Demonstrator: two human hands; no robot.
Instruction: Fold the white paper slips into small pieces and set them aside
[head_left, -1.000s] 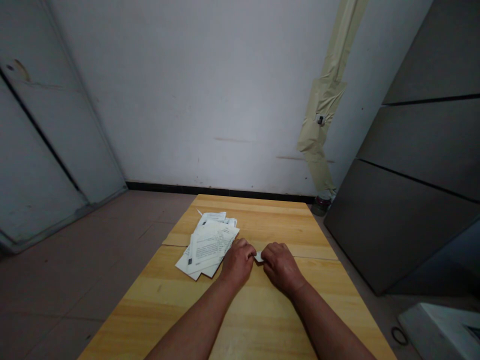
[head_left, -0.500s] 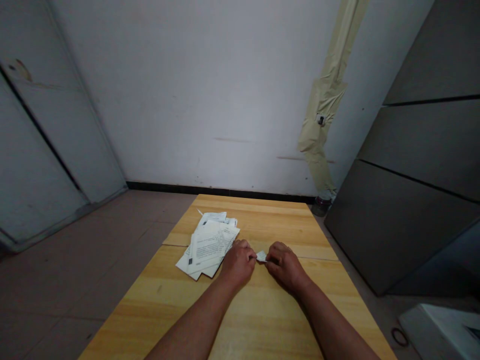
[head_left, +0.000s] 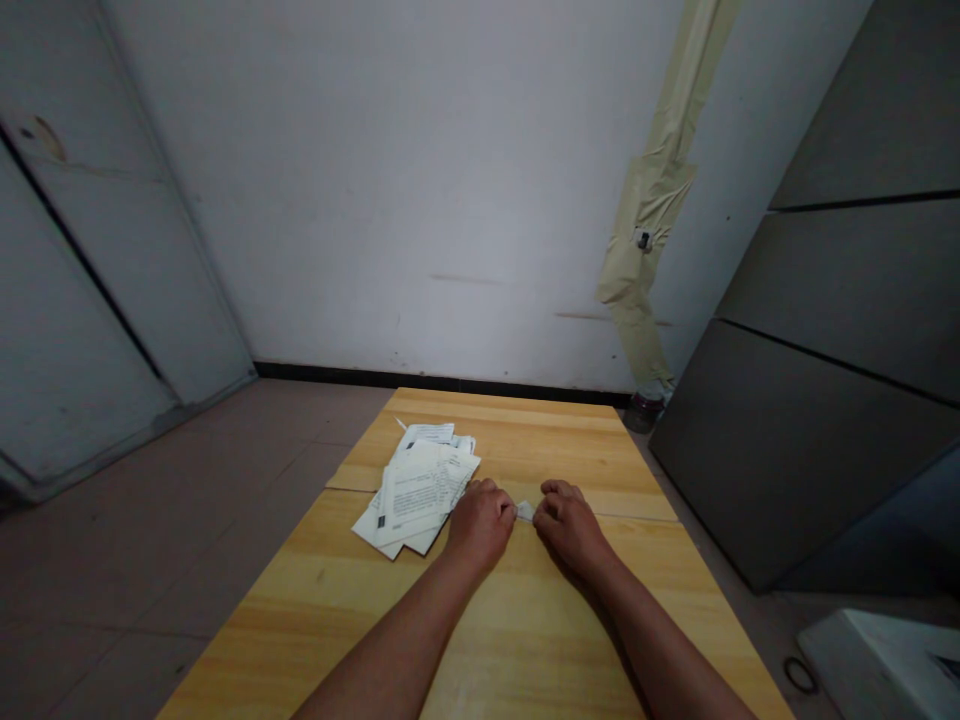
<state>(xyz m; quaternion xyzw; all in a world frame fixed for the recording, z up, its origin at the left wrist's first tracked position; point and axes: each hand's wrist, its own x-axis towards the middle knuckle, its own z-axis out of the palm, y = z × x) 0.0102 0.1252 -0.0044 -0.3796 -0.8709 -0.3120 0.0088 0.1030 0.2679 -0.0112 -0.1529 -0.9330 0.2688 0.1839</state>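
Observation:
A small folded piece of paper (head_left: 524, 512) lies between my two hands, low over the middle of the wooden table (head_left: 525, 640). My left hand (head_left: 482, 520) pinches its left end with thumb and fingertips. At its right end, the thumb and a finger of my right hand (head_left: 568, 522) close on the corner, while the other fingers curl above it. Just left of my left hand is a loose pile of printed paper sheets (head_left: 420, 490), overlapping at different angles. The fingers partly cover the folded paper, so its full shape is hidden.
Behind the table stands a white wall (head_left: 465, 200) with taped covering (head_left: 637, 260) down its right part. A grey cabinet (head_left: 825, 400) rises at the right. On the floor at lower right are a white box (head_left: 885, 660) and a dark ring (head_left: 800, 675).
The folded paper looks narrower and more pointed between my fingers. My right hand's upper fingers have lifted and spread slightly; my left hand has barely moved.

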